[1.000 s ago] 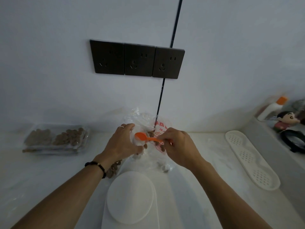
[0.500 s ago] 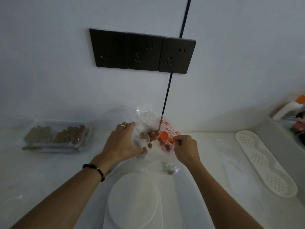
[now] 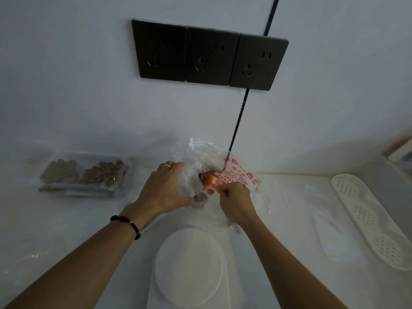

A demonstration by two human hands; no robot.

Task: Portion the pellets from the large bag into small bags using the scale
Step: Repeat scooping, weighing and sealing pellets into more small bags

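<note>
Orange spoon [image 3: 210, 182] dipped among brown pellets [image 3: 201, 196] inside large clear bag [image 3: 200, 157], just beyond white scale [image 3: 189, 266]. Handle pinched by right hand [image 3: 237, 202]; bag's mouth gripped by left hand [image 3: 165, 189]. Filled small bags [image 3: 85, 175] stacked well left of scale.

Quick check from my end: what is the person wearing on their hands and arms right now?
Both forearms are bare, with no sleeves in view and no gloves. The left hand has a pale, silvery ring on one finger, and the left wrist carries a dark beaded bracelet with one small light bead. The right hand and its wrist show nothing worn.
</note>
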